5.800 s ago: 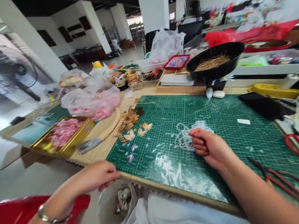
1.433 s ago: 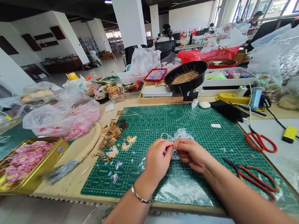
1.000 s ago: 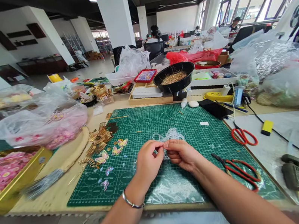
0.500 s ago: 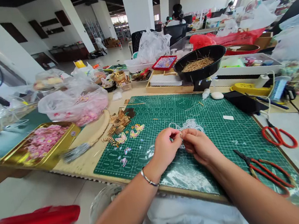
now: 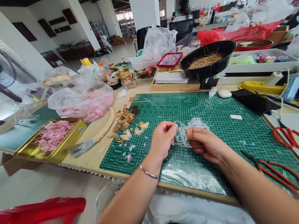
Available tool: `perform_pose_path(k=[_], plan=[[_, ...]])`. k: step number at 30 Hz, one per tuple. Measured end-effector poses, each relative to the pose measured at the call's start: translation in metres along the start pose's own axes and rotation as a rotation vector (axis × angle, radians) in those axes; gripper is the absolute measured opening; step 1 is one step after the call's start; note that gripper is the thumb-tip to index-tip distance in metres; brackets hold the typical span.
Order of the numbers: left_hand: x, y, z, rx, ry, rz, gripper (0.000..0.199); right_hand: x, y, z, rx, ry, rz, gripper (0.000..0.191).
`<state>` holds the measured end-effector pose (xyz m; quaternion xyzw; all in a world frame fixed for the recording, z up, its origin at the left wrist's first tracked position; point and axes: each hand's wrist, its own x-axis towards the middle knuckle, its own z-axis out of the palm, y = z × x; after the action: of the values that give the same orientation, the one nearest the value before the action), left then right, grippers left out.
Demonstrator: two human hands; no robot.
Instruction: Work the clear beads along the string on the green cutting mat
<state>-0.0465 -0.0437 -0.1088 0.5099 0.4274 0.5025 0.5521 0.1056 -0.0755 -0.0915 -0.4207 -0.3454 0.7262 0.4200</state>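
Note:
My left hand (image 5: 164, 138), with a silver bangle on its wrist, is pinched over the green cutting mat (image 5: 165, 105); what its fingertips hold is too small to name. A short gap to the right, my right hand (image 5: 204, 144) is closed too, thumb against the curled fingers, its contents hidden. Just behind and between both hands lies a tangle of clear, whitish strands (image 5: 196, 123). Left of my hands are butterfly pieces (image 5: 126, 135) and a heap of gold-coloured metal pieces (image 5: 124, 118).
Red-handled pliers (image 5: 282, 178) and red scissors (image 5: 291, 138) lie at the right. A gold tray (image 5: 81, 127) of pink flowers and a wire brush (image 5: 83, 148) are at the left. Behind the mat stands a black bowl (image 5: 210, 66) of straw-like sticks. A person sits farther back.
My hands were touching at the fingertips and have now drawn apart sideways. The whole view has shifted, so the table things appear farther right.

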Motion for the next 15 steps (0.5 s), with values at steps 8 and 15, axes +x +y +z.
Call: perform_pose_path(k=[8,15], plan=[[-0.0104,0.0053,0.0027,0.289,-0.129,0.137,0.017,0.0023,0.0043,-0.0051,-0.055,0.04,-0.039,0.03],[-0.0102,0.0038,0.0037,0.298,-0.167,0.147,0.017,0.0025,0.002,-0.0024,-0.07,0.013,-0.002,0.031]])
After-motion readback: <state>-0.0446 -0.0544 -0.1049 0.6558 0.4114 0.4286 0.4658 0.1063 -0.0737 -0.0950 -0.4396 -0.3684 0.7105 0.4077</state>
